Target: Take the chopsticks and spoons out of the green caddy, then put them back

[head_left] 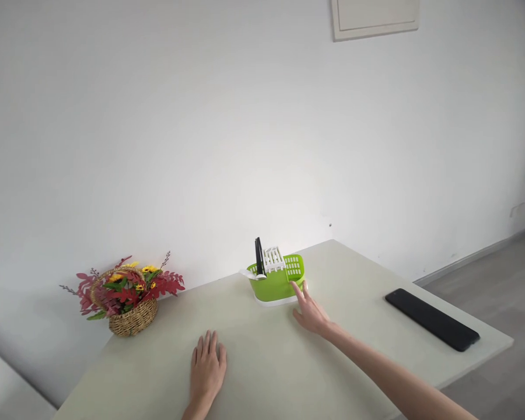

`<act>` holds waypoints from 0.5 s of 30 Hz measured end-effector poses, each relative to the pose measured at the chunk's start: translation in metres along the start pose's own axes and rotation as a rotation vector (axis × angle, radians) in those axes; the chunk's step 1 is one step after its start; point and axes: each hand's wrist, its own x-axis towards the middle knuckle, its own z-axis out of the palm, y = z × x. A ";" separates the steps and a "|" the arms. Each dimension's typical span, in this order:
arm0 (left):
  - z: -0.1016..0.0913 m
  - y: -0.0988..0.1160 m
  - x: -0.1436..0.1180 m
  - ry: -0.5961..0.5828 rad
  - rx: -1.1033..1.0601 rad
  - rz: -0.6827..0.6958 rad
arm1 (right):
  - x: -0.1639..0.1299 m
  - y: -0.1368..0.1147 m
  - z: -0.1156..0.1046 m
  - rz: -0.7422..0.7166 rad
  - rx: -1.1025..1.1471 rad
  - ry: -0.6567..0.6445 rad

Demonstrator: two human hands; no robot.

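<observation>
A green and white plastic rack [275,283] stands near the far edge of the pale table [266,361], with a black-handled utensil [259,255] upright in it. My right hand [311,312] reaches out with fingers spread, its fingertips touching the rack's right front corner. My left hand [207,365] lies flat on the table, palm down, fingers together, holding nothing.
A wicker basket of red and yellow artificial flowers [126,296] sits at the table's far left corner. A flat black bar-shaped object [432,319] lies near the right edge. A white wall stands behind; grey floor shows at right.
</observation>
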 end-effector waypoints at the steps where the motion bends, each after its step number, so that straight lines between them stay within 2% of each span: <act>1: 0.000 0.000 0.000 -0.005 0.004 -0.003 | -0.003 -0.005 0.002 -0.010 0.005 -0.004; 10: -0.008 0.004 0.000 -0.054 0.013 -0.013 | -0.032 -0.037 0.015 -0.093 0.061 -0.037; 15: -0.008 0.000 -0.001 -0.044 -0.064 -0.016 | -0.050 -0.049 0.022 -0.138 0.101 -0.023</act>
